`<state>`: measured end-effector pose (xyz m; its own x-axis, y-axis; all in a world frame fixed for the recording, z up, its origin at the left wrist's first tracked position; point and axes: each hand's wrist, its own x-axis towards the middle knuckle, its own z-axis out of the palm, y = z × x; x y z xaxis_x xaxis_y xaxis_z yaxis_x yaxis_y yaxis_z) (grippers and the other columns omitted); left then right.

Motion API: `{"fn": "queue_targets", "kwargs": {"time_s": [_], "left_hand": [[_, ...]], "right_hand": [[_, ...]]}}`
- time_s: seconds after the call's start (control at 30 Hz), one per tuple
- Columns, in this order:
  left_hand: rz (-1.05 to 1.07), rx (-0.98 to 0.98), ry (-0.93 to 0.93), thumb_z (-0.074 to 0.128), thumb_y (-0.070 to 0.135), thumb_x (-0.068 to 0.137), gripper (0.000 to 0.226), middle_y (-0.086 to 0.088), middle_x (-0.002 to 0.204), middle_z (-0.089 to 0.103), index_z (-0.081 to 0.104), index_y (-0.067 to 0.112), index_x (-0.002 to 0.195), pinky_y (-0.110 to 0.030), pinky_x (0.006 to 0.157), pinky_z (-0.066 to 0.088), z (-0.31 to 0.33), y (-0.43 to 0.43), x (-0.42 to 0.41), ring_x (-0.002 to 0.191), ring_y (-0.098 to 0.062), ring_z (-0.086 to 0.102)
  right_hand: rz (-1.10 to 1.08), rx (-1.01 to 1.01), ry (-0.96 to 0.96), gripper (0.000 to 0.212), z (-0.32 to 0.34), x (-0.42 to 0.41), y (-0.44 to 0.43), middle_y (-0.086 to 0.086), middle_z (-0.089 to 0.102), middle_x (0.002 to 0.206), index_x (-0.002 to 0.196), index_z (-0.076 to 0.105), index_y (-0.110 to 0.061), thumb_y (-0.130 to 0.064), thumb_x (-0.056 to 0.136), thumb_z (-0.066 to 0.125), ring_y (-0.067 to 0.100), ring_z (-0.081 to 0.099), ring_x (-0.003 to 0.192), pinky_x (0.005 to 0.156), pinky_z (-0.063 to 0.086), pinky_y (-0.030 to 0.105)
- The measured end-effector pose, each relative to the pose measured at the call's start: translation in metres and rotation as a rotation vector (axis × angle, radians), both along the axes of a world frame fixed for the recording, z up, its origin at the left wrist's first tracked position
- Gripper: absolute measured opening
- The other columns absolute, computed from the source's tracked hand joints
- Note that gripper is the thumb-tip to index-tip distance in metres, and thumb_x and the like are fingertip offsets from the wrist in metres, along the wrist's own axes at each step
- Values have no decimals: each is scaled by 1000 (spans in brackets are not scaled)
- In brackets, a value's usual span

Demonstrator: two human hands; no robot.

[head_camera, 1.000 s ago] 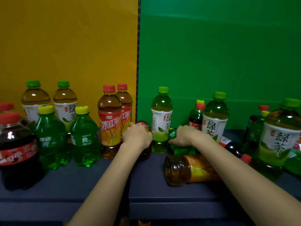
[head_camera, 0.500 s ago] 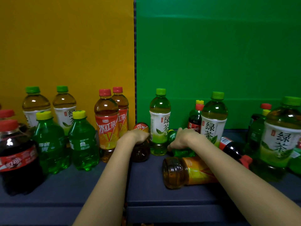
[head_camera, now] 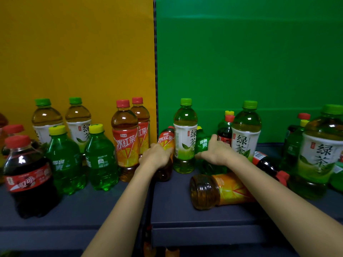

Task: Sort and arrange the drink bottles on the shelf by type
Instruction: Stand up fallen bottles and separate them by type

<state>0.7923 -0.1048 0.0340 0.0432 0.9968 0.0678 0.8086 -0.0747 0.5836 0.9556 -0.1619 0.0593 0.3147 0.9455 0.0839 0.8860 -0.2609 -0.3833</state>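
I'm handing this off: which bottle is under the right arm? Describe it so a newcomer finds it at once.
Start at the green back panel and drop to the dark shelf in front of it. Just below the right hand lies an iced tea bottle, amber with an orange label. It lies on its side, base toward the camera, while most bottles around it stand upright.

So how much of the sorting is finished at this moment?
Partly done. On the yellow side, green teas, sodas and iced teas stand in pairs. In hand: left hand grips a tilted iced tea, right hand a soda. Left: the mixed green side, with a fallen iced tea and a fallen cola.
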Motion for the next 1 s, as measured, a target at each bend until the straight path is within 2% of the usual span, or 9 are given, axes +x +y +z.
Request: {"fn": "queue_targets", "kwargs": {"time_s": [0.13, 0.3, 0.4, 0.53, 0.67, 0.8, 1.0], "left_hand": [[25, 116, -183, 36, 51, 94, 63, -17, 136, 44, 30, 2, 134, -42, 98, 37, -8, -17, 1, 122, -37, 45], [-36, 224, -390, 41, 45, 95, 66, -17, 142, 36, 17, 3, 141, -40, 104, 33, -19, -29, -4, 128, -34, 39], [-95, 306, -480, 46, 40, 93, 70, -16, 144, 30, 13, 3, 143, -40, 109, 30, -25, -36, -5, 131, -30, 33], [-168, 365, -524, 50, 35, 92, 71, -14, 144, 27, 12, 3, 142, -36, 111, 28, -31, -44, -8, 132, -25, 30], [-240, 378, -557, 54, 33, 89, 75, -10, 142, 27, 10, 5, 143, -27, 105, 30, -34, -51, -13, 130, -19, 32], [-293, 375, -565, 59, 30, 87, 80, -9, 143, 26, 6, 8, 143, -24, 101, 30, -36, -58, -16, 125, -13, 33], [-350, 355, -548, 62, 25, 87, 81, -10, 144, 25, 5, 8, 142, -21, 98, 30, -34, -65, -12, 121, -9, 31]], "right_hand": [[-7, 98, 174, 95, 2, 2, -4, 20, 46, 135, 142, 7, 2, -39, 81, 68, 34, 48, 120, 95, 41, 38], [4, 217, 513, 96, 4, 6, -3, 18, 39, 140, 140, 9, 0, -20, 74, 77, 32, 42, 125, 98, 40, 38], [23, 240, 554, 93, 2, 8, -5, 17, 40, 139, 138, 14, -2, -17, 73, 78, 31, 42, 126, 100, 39, 38], [49, 252, 546, 92, -2, 8, -8, 17, 41, 140, 139, 13, -3, -18, 74, 77, 30, 42, 127, 102, 39, 39], [67, 257, 516, 88, -3, 8, -11, 16, 44, 138, 140, 15, -4, -19, 77, 74, 29, 44, 126, 103, 41, 42], [67, 245, 394, 76, -2, 10, -15, 15, 44, 137, 137, 23, -3, -24, 81, 70, 29, 45, 124, 103, 40, 45], [45, 280, 126, 70, -7, 6, -22, 16, 45, 136, 139, 25, -3, -29, 87, 62, 31, 45, 124, 101, 39, 41]]}}
